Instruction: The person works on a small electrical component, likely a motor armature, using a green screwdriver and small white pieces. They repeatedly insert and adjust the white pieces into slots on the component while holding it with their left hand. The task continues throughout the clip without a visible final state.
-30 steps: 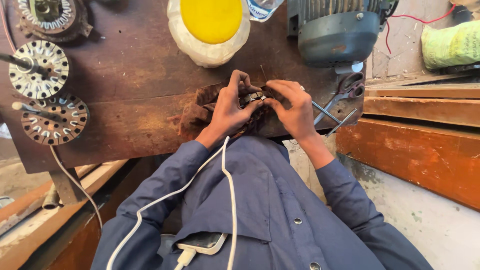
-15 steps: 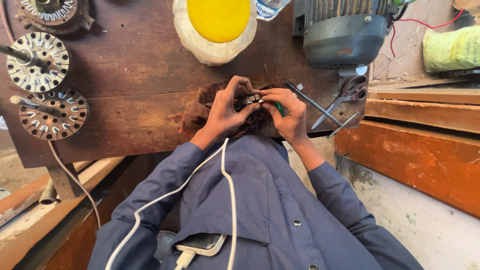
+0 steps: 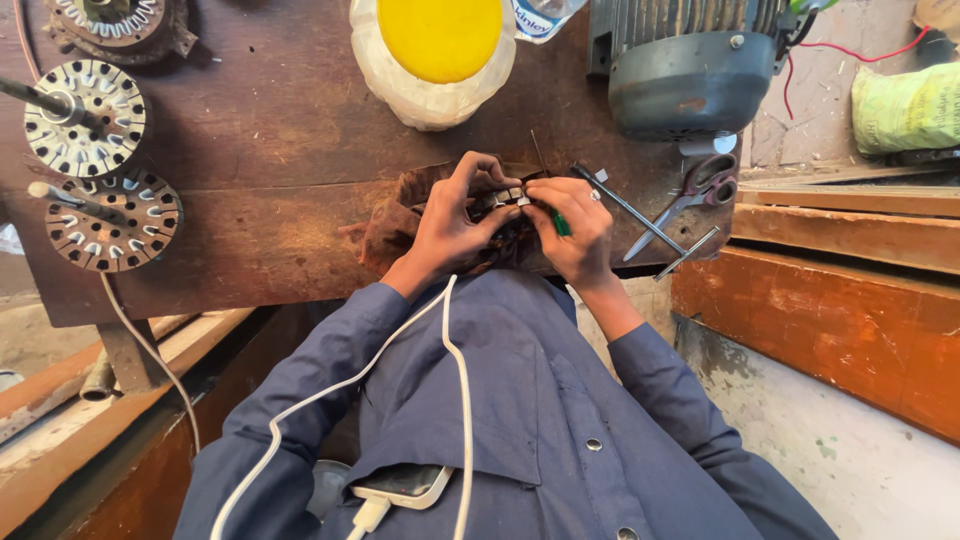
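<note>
A dark wooden surface (image 3: pixel 280 230) carries a grey motor (image 3: pixel 690 70) far right and scissors (image 3: pixel 690 195) right of the hands. At its near edge, the left hand (image 3: pixel 450 225) clasps a small winding part (image 3: pixel 505 200); the right hand (image 3: pixel 580 235) has closed its grip on a green-handled tool (image 3: pixel 560 224).

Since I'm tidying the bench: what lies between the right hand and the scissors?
In the head view, a thin metal rod lies slanted on the wooden bench between the right hand and the scissors.

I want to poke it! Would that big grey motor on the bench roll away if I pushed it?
Probably not. The grey motor looks like solid ribbed metal, so likely heavy. It lies on the wooden bench, and its round body might rock a little, hardly roll.
</note>
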Motion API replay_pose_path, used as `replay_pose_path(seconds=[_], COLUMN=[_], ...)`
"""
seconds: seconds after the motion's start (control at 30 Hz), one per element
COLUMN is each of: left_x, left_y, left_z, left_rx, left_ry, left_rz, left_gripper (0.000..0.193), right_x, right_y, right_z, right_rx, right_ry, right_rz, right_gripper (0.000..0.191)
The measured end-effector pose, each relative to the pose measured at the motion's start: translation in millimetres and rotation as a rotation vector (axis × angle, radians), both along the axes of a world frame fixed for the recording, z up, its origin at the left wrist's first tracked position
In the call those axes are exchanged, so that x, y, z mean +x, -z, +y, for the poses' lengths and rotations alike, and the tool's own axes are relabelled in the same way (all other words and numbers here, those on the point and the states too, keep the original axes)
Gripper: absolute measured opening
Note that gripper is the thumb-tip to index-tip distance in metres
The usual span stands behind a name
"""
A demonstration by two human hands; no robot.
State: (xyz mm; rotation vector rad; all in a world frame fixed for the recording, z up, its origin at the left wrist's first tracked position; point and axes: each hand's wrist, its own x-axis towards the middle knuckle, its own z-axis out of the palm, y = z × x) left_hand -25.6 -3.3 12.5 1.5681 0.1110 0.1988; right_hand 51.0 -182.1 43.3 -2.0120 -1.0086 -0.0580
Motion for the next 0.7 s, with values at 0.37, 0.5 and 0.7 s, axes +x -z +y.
replay_pose_path(seconds=[0.37,0.5,0.7], left_x=[-1.8,-1.9,-0.9], left_y=[1.3,2.0,0.7], left_z=[1.3,2.0,3.5], left_rx=[0.024,0.051,0.101], left_ry=[-0.009,-0.012,-0.023], left_rz=[-0.023,0.006,0.025], left_gripper=[0.045,0.044,0.045], right_x=[15.8,21.8,23.2], right_y=[-17.0,-17.7,-12.0], right_z=[0.3,1.1,5.0], right_rx=[-0.130,-0.159,-0.144], right_ry=[-0.064,-0.105,-0.065], right_rz=[0.195,0.206,0.297], right_gripper=[0.033,0.027,0.023])
